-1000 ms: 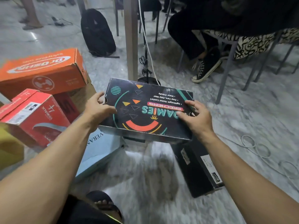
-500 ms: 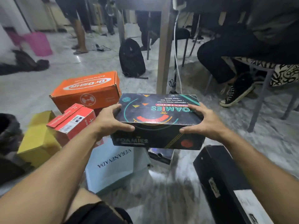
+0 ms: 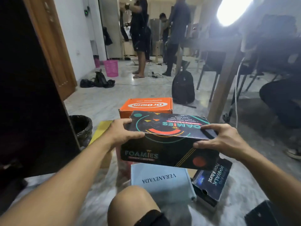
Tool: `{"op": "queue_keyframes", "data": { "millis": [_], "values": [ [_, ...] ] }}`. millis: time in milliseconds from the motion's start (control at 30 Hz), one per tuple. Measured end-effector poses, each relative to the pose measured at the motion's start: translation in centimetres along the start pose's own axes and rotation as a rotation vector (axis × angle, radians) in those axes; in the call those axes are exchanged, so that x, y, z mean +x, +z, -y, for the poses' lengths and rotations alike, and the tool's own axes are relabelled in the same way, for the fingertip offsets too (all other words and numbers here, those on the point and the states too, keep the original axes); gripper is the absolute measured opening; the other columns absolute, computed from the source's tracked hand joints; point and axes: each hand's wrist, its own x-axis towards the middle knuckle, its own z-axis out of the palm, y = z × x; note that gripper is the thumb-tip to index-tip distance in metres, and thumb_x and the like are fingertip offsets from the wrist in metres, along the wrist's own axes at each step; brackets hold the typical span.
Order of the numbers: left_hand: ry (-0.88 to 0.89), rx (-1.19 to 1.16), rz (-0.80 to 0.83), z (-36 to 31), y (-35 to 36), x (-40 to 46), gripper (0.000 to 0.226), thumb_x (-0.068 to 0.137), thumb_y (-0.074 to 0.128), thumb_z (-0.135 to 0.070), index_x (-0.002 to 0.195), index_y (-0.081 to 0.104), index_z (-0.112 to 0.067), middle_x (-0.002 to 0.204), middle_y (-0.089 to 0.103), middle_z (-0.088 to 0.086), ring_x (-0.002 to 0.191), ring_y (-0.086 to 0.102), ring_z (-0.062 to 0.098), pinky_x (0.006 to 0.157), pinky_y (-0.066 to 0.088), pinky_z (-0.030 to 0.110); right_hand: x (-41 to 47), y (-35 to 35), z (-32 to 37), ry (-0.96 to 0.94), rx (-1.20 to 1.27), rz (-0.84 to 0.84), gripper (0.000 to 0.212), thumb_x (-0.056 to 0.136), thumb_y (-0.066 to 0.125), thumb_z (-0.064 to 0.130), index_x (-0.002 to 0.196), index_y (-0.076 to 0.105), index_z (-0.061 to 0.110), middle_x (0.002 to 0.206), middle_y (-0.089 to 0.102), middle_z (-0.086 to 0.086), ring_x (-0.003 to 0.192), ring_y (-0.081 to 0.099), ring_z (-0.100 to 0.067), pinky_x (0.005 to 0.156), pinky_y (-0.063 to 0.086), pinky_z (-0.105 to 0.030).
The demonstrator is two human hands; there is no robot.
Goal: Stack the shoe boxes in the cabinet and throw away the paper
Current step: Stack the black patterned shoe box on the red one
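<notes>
Box: black Foamies shoe box (image 3: 164,144) held up off the floor, lid on
Left hand (image 3: 121,134): grips the left end, fingers on the lid, thumb on the front
Right hand (image 3: 223,139): grips the right end, same way
Underneath: pale Veranevada box (image 3: 162,181), dark blue box (image 3: 213,178)
Behind: orange box (image 3: 146,105), yellow box (image 3: 101,129)
Left side: dark cabinet panel (image 3: 31,95), lined bin (image 3: 81,126) just beside it
Further off: backpack (image 3: 183,87), table leg (image 3: 223,88)

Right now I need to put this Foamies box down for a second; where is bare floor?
Bare floor lies beyond the orange box, between the black bags and the backpack. Under the Foamies box it is crowded: pale blue box, dark blue box, yellow box.
</notes>
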Motion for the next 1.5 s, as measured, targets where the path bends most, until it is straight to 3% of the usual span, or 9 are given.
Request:
{"op": "queue_keyframes", "data": {
  "millis": [233,467,600,733,933,1000,1133,1267,1500],
  "values": [
    [-0.118,0.0,-0.206,3.5,-7.7,-3.5,0.097,0.053,0.09,-0.041,0.137,0.052,-0.01,0.13,0.06,0.006,0.113,0.058,0.018,0.102,0.046,0.033,1.3,4.3,8.2,-0.154,-0.101,0.148,0.074,0.057,0.086,0.053,0.123,0.065,0.027,0.114,0.06,0.0,0.103,0.057,-0.018,0.088,0.051,-0.033],
    [-0.239,-0.06,-0.39,7.2,-14.5,-8.8,0.102,0.046,0.093,-0.038,0.136,0.054,-0.012,0.128,0.061,0.009,0.11,0.06,0.019,0.099,0.049,0.037,2.0,10.3,15.2,-0.274,-0.05,0.278,0.075,0.059,0.082,0.059,0.124,0.063,0.027,0.112,0.057,0.004,0.093,0.055,-0.012,0.06,0.043,-0.016],
    [-0.301,-0.085,-0.491,9.5,-17.7,-12.1,0.094,0.052,0.093,-0.028,0.135,0.053,-0.012,0.127,0.06,0.007,0.098,0.06,0.01,0.079,0.049,0.024,1.4,13.6,18.9,-0.332,-0.007,0.358,0.082,0.057,0.082,0.061,0.127,0.062,0.024,0.107,0.06,0.005,0.092,0.059,-0.012,0.078,0.052,-0.026],
    [-0.335,-0.073,-0.589,11.6,-20.4,-15.1,0.101,0.047,0.094,-0.029,0.137,0.052,-0.01,0.136,0.055,0.008,0.117,0.05,0.013,0.094,0.038,0.024,1.0,17.0,22.0,-0.36,0.032,0.433,0.074,0.06,0.086,0.052,0.123,0.064,0.02,0.087,0.06,0.014,0.076,0.057,-0.001,0.06,0.043,-0.016],
    [-0.424,-0.09,-0.713,14.3,-23.6,-18.3,0.107,0.048,0.094,-0.025,0.143,0.044,-0.017,0.144,0.049,0.007,0.131,0.045,0.017,0.105,0.038,0.031,0.2,22.0,26.5,-0.394,0.13,0.576,0.046,0.058,0.093,0.026,0.086,0.057,0.031,0.076,0.063,0.013,0.07,0.061,-0.005,0.065,0.052,-0.023],
    [-0.443,-0.097,-0.758,14.9,-24.4,-19.3,0.106,0.052,0.093,-0.026,0.144,0.042,-0.018,0.144,0.048,0.006,0.131,0.045,0.018,0.1,0.038,0.027,0.2,23.7,27.8,-0.422,0.152,0.611,0.05,0.057,0.093,0.022,0.09,0.057,0.029,0.077,0.064,0.012,0.071,0.064,-0.007,0.069,0.054,-0.026],
    [-0.516,-0.078,-0.813,17.0,-25.8,-21.1,0.104,0.057,0.092,-0.023,0.145,0.038,-0.015,0.149,0.042,0.006,0.135,0.04,0.02,0.099,0.035,0.026,-0.2,27.3,30.4,-0.47,0.154,0.678,0.062,0.056,0.093,0.021,0.101,0.051,0.028,0.077,0.059,0.016,0.067,0.059,-0.001,0.051,0.046,-0.012],
    [-0.637,-0.108,-0.84,19.9,-26.7,-23.4,0.1,0.06,0.091,-0.016,0.145,0.039,-0.013,0.148,0.04,0.008,0.135,0.039,0.021,0.1,0.034,0.025,-0.9,32.1,32.3,-0.525,0.117,0.721,0.075,0.045,0.097,0.028,0.113,0.065,0.019,0.09,0.072,0.008,0.083,0.068,-0.009,0.078,0.056,-0.027],
    [-0.76,-0.124,-0.974,24.1,-28.0,-25.4,0.1,0.06,0.091,-0.012,0.145,0.039,-0.012,0.143,0.047,0.012,0.129,0.047,0.023,0.094,0.036,0.024,-1.7,39.4,36.3,-0.674,0.063,0.824,0.078,0.052,0.094,0.023,0.122,0.06,0.025,0.094,0.063,0.01,0.092,0.06,-0.012,0.08,0.046,-0.021]
  ]
}}
